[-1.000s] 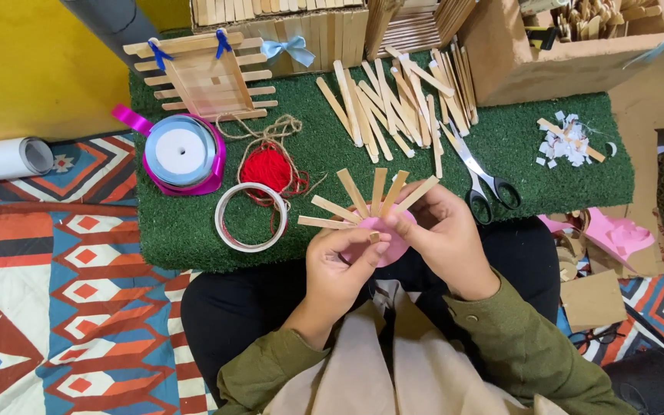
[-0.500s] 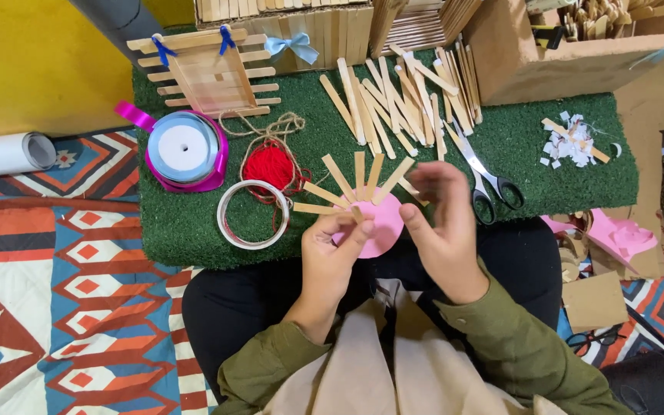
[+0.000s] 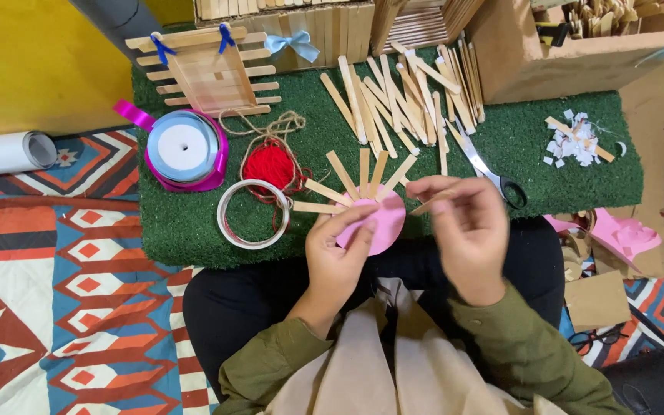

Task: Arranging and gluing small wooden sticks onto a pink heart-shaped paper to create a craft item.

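Working over the green turf mat [image 3: 194, 230], which lies across our lap on a patterned rug [image 3: 63, 307], we keep the piece low and close to the body so it does not wobble. Behind it sit the loose heap of craft sticks [image 3: 409, 92], a small stick fence [image 3: 205, 73] with blue ties, a ribbon spool [image 3: 184, 147], red yarn [image 3: 270, 165], a tape ring [image 3: 253, 214] and scissors [image 3: 486, 169].

Our left hand [image 3: 336, 257] pinches the pink disc [image 3: 382, 223] at its lower left edge, thumb on top; five sticks already fan out from the disc's upper rim, touching it. Our right hand [image 3: 466, 230] holds one more stick [image 3: 432, 204] between thumb and fingertips, closed lightly, just beside the disc's right edge.

Judgement: seat this stick with its inner end on the disc, matching the spacing of its neighbours (the gaps look fairly even so far). Press flat, hold steady. Risk: nudging the sticks already set, should their bond be soft.
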